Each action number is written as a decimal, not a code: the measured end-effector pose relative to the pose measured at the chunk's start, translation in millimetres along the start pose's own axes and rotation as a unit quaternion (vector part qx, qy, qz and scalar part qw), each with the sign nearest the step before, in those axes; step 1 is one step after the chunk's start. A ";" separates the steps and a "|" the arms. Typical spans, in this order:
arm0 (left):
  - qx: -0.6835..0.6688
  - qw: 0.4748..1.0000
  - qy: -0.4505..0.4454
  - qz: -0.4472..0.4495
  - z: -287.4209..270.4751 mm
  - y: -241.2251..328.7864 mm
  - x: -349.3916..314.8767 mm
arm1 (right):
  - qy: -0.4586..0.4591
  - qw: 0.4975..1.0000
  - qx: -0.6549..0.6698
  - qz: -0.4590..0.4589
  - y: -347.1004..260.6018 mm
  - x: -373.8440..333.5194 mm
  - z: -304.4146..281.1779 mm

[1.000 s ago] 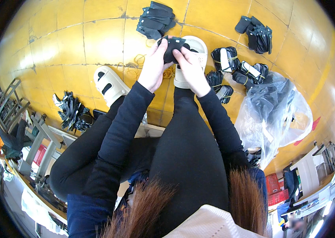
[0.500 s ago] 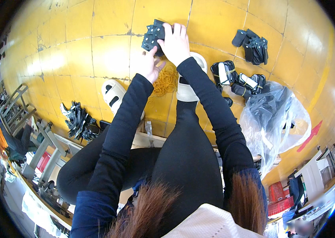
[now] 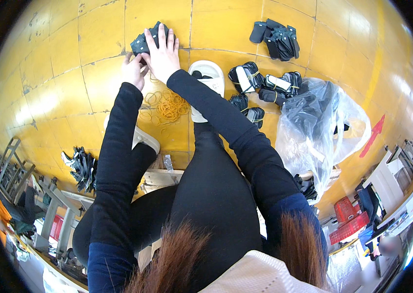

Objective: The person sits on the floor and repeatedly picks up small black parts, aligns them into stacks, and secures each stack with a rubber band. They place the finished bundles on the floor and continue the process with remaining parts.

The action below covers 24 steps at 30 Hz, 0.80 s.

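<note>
A stack of dark fabric pieces (image 3: 139, 45) with small pale marks lies on the yellow floor in front of me. My right hand (image 3: 165, 59) rests over its right part, long fingers spread and stretched across it, thumb toward the near edge. Close beside that thumb, my left hand (image 3: 134, 73) has its fingers bent in at the near edge of the stack. What its fingertips pinch, if anything, is too small to make out. Just nearer than the hands, a loose heap of yellow-orange rubber bands (image 3: 171, 107) is spread between my light-coloured slip-on shoes (image 3: 209, 73).
Right of my foot lie banded bundles of dark pieces (image 3: 247, 77). Beyond them is a loose dark pile (image 3: 282, 41). A clear plastic bag (image 3: 324, 122) with dark contents stands at the right, black pieces (image 3: 84, 168) at the left. Red crates (image 3: 348, 219) sit lower right.
The whole view has shifted, so floor things appear farther left. My right hand has slid left over the stack with its fingers more spread, and my left hand has closed in beside it.
</note>
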State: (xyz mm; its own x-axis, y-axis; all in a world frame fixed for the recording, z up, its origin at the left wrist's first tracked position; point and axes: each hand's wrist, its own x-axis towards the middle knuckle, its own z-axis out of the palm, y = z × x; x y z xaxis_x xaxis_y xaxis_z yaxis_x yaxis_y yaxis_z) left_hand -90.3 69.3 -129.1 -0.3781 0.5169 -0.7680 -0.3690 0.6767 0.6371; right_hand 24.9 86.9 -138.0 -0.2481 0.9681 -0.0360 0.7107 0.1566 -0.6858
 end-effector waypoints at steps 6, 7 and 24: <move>0.230 0.973 -0.011 0.026 -16.7 12.1 -18.1 | -0.003 1.000 -0.010 -0.005 9.9 -24.2 -47.7; 0.280 0.959 -0.019 0.041 -27.2 13.7 -20.6 | 0.008 1.000 -0.007 0.004 17.3 -35.1 -64.4; 0.539 0.713 -0.365 0.261 -92.3 182.3 -278.4 | 0.138 0.965 0.041 0.220 41.7 -147.9 -199.3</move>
State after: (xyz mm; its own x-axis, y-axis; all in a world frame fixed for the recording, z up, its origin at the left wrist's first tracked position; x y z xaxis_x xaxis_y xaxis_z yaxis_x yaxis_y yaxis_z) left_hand -130.6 0.4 206.9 0.4620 0.7147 -0.5252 0.6765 0.0990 0.7298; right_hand 222.4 -10.7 -16.4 0.2580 0.9546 -0.1490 0.6507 -0.2857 -0.7036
